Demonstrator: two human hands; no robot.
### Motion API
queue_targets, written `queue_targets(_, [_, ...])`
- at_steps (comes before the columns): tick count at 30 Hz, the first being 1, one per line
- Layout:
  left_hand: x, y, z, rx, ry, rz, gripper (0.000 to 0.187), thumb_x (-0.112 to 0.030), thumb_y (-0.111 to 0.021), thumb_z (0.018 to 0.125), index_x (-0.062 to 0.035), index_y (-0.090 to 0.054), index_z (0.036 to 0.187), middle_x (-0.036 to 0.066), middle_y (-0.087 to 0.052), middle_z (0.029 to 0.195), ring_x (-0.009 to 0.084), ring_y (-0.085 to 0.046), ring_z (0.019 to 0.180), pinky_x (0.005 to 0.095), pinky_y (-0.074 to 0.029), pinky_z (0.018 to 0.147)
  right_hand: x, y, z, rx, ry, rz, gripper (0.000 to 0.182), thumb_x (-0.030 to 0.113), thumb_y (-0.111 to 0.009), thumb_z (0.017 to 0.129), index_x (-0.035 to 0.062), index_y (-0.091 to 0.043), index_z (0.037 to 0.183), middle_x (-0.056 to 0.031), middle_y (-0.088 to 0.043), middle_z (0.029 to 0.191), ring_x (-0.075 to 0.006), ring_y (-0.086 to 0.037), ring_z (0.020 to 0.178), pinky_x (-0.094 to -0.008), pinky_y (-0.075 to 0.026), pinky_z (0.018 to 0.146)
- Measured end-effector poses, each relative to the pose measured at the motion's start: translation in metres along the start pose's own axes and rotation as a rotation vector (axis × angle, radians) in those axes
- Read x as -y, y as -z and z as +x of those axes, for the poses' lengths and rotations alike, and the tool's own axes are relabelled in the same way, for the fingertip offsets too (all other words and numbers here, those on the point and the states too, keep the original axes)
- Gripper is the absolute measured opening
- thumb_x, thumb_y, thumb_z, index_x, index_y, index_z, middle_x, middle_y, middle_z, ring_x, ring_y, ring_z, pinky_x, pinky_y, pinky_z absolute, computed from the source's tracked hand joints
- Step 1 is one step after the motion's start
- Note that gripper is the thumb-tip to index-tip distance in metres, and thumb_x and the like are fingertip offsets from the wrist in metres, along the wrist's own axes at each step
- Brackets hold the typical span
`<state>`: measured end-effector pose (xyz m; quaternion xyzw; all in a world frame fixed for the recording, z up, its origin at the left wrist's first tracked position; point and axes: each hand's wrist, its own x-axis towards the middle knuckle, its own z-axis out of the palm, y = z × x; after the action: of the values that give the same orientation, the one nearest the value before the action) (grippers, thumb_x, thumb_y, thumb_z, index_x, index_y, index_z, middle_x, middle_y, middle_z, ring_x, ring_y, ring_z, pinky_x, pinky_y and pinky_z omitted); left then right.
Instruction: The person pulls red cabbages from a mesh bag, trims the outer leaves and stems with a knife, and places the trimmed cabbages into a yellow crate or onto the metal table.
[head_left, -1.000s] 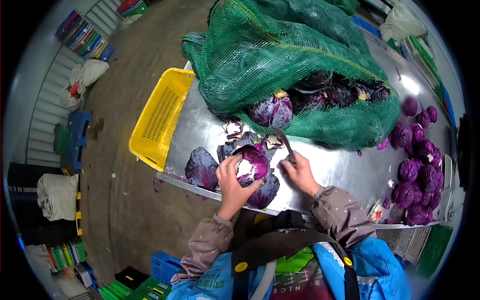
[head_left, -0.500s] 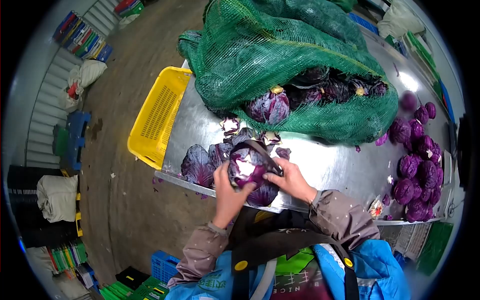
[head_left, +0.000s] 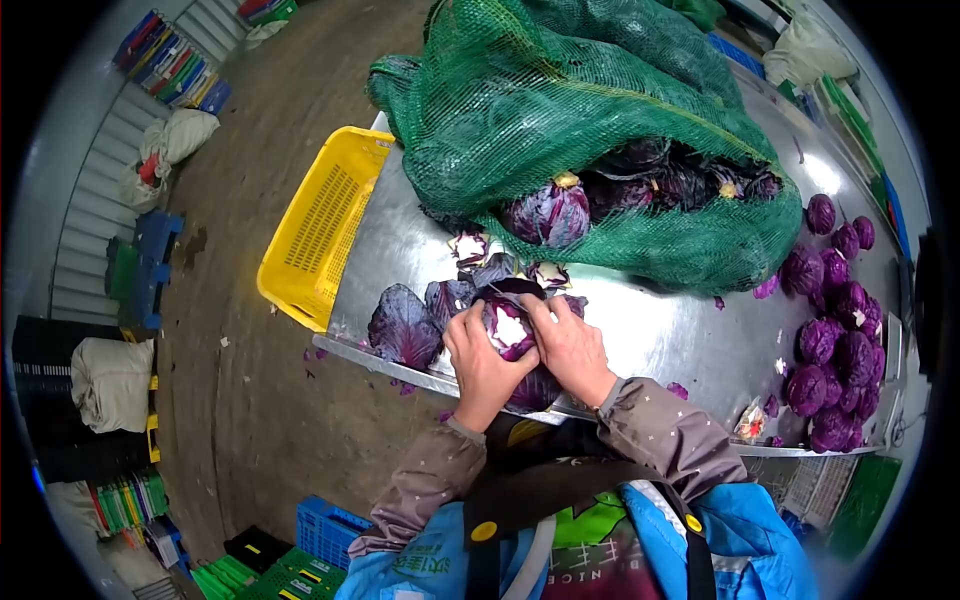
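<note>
Right hand [head_left: 572,352] shifted inward against red cabbage [head_left: 511,326]; both hands now engaged on it. Left hand [head_left: 484,366] grasps cabbage above near edge of desk [head_left: 645,340]; cannot tell right hand's grip.

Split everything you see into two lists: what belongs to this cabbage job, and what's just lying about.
Likely part of the job:
- held red cabbage
- loose outer leaves
- green mesh sack
- peeled cabbages
- metal table

Seemingly lying about:
- blue crate
- pale bundle
- multicoloured stack
</note>
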<state>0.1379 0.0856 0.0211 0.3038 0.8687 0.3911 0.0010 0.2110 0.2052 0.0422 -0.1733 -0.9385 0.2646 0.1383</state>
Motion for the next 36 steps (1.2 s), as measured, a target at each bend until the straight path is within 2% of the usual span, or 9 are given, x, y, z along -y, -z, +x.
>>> queue_targets(4, [0.0,0.0,0.005,0.001,-0.032,-0.008,0.082,-0.028,-0.081,0.054,0.0031,-0.043,0.12,0.017,-0.043,0.11,0.0347,-0.041,0.106,0.0453,-0.035,0.092,-0.016,-0.011,0.014,-0.01,-0.042,-0.013,0.035,0.015,-0.058,0.079,0.0143,-0.05,0.114,-0.013,-0.059,0.076,-0.0345,-0.062,0.066,-0.0459,-0.047,0.055])
queue_targets(8, [0.005,0.013,0.006,0.167,-0.132,-0.047,0.082,-0.028,-0.082,0.052,-0.0011,-0.045,0.121,0.016,-0.043,0.111,0.0349,-0.04,0.108,0.0458,-0.034,0.094,-0.068,-0.017,0.037,0.041,-0.243,0.099,0.035,0.016,-0.06,0.081,0.0114,-0.051,0.114,-0.0197,-0.063,0.08,-0.0406,-0.06,0.076,-0.0497,-0.046,0.067])
queue_targets(11, [0.034,0.03,0.007,0.265,-0.014,-0.16,0.086,-0.029,-0.083,0.054,-0.0076,-0.044,0.126,0.018,-0.037,0.119,0.035,-0.038,0.113,0.0445,-0.033,0.099,-0.069,-0.015,0.019,0.127,-0.264,0.175,0.04,0.02,-0.06,0.082,0.0117,-0.05,0.12,-0.0217,-0.063,0.081,-0.0414,-0.06,0.082,-0.0501,-0.045,0.071])
queue_targets(15, [0.033,0.036,-0.004,0.279,0.101,-0.289,0.103,-0.028,-0.085,0.056,-0.0071,-0.026,0.139,0.021,-0.032,0.126,0.0378,-0.037,0.119,0.0433,-0.035,0.1,-0.054,0.003,-0.001,0.28,-0.318,0.151,0.044,0.029,-0.056,0.086,0.0116,-0.046,0.125,-0.0209,-0.062,0.089,-0.0411,-0.06,0.082,-0.0508,-0.045,0.072])
queue_targets(17, [0.025,0.024,-0.007,0.177,0.116,-0.269,0.101,-0.029,-0.084,0.058,-0.0015,-0.026,0.136,0.02,-0.034,0.126,0.0365,-0.038,0.119,0.0439,-0.035,0.099,-0.039,0.014,-0.01,0.031,-0.229,0.148,0.041,0.028,-0.053,0.088,0.0134,-0.047,0.126,-0.0178,-0.058,0.098,-0.0402,-0.059,0.08,-0.0493,-0.047,0.071])
queue_targets(19, [0.025,0.013,-0.007,0.135,0.123,-0.283,0.095,-0.029,-0.084,0.059,0.002,-0.03,0.131,0.021,-0.037,0.124,0.037,-0.038,0.118,0.0442,-0.034,0.099,-0.026,0.031,-0.011,0.004,0.003,0.106,0.046,0.012,-0.053,0.087,0.0204,-0.045,0.131,-0.0105,-0.054,0.102,-0.0325,-0.061,0.074,-0.0409,-0.05,0.06])
queue_targets(21, [0.023,0.01,-0.003,0.141,0.104,-0.279,0.093,-0.029,-0.084,0.059,0.0028,-0.031,0.129,0.021,-0.037,0.123,0.0372,-0.038,0.118,0.0448,-0.033,0.099,-0.012,0.042,-0.014,0.125,0.123,0.068,0.054,0.008,-0.056,0.083,0.0244,-0.044,0.133,-0.0074,-0.053,0.103,-0.0282,-0.061,0.069,-0.0375,-0.051,0.054])
queue_targets(31, [0.019,-0.004,0.011,0.089,-0.052,-0.091,0.086,-0.026,-0.082,0.056,0.0068,-0.036,0.122,0.023,-0.042,0.115,0.0385,-0.041,0.108,0.0466,-0.033,0.096,-0.001,0.018,0.007,0.046,0.197,-0.222,0.058,0.009,-0.057,0.074,0.0243,-0.049,0.13,-0.0092,-0.05,0.088,-0.0207,-0.061,0.069,-0.0333,-0.05,0.047])
queue_targets(36, [0.023,-0.006,0.024,0.081,0.021,-0.126,0.079,-0.03,-0.081,0.059,0.0075,-0.04,0.115,0.021,-0.044,0.107,0.0365,-0.044,0.103,0.0456,-0.035,0.091,-0.009,0.016,0.039,0.124,0.258,-0.267,0.051,0.013,-0.059,0.075,0.0252,-0.054,0.125,-0.0097,-0.053,0.089,-0.023,-0.063,0.069,-0.0328,-0.05,0.05])
